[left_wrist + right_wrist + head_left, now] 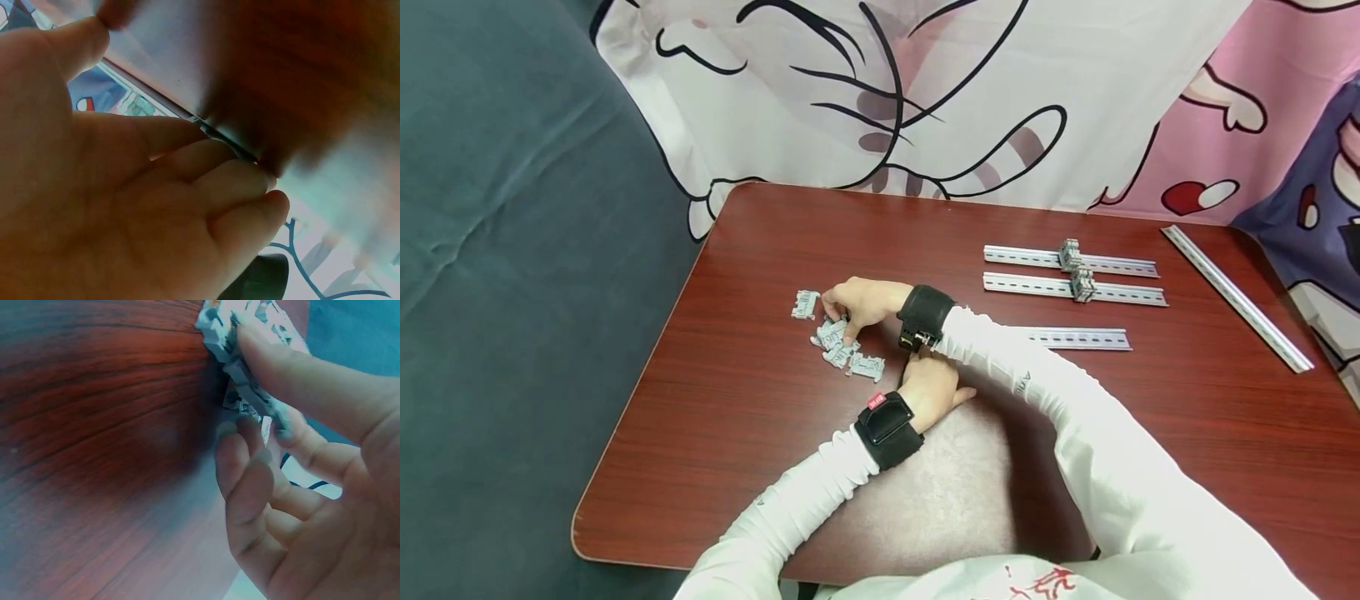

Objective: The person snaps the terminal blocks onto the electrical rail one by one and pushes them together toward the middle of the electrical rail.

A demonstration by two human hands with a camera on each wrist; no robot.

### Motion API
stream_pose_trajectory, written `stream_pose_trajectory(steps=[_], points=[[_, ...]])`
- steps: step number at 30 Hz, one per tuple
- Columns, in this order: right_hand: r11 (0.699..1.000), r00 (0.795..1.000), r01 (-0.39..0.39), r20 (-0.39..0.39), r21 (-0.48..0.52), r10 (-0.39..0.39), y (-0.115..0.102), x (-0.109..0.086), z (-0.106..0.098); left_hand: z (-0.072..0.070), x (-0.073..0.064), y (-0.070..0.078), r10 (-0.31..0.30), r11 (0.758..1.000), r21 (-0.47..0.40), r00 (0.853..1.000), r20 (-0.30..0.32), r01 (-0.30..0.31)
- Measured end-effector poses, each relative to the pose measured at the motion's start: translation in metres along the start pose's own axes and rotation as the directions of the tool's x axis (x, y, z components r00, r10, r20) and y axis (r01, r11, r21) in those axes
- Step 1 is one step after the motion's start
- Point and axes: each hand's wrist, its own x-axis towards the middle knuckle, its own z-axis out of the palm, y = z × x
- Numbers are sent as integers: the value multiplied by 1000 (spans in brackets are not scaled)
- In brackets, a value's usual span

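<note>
Several light grey DIN-rail terminal blocks [867, 367] lie in a loose cluster on the left part of the table. One more terminal block [805, 304] lies slightly apart at the cluster's far left. My right hand [867, 302] reaches over the cluster from the right. In the right wrist view, its thumb and forefinger pinch a grey terminal block [253, 394], tilted, with other blocks behind it. My left hand [931, 390] rests by the tabletop below the right wrist. Its fingers [244, 181] are loosely extended, and nothing is seen held in it.
Two slotted metal rails [1030, 284] lie parallel at the back right, each carrying a small stack of terminal blocks [1082, 286]. A third rail [1082, 338] is partly hidden by my right sleeve. Another rail [1236, 296] lies diagonally near the right edge of the brown table [715, 433].
</note>
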Motion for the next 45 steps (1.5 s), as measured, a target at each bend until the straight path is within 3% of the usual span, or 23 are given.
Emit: stream_pose_trajectory(steps=[6,12,18,22,28,30,34,37,45], points=[[999,998,36,-60,37,-34,6,-5,1,3,-2,-1,2,1000,16,1000,-5,-2],[985,987,76,-153,153,-52,12,-17,-5,5,-3,-7,-1,1000,21,999,-43,2],[968,951,121,-306,220,-49,22,-41,-15,5,-1,-15,-9,997,-78,999,45,13],[954,932,98,-362,283,12,32,-71,-22,5,-1,-20,-18,992,-121,997,79,27],[846,928,32,-329,532,172,54,-124,-20,4,-5,-29,-17,979,-200,989,148,47],[827,922,-1,-319,562,218,60,-139,-16,5,-6,-33,-17,977,-210,988,151,48],[842,902,-115,-299,528,311,67,-163,-6,6,-8,-39,-9,977,-210,990,141,39],[859,896,-180,-280,480,344,70,-170,1,6,-10,-43,-13,976,-213,990,140,43],[922,900,-230,-291,312,323,68,-159,21,10,-13,-48,-18,979,-201,992,126,43]])
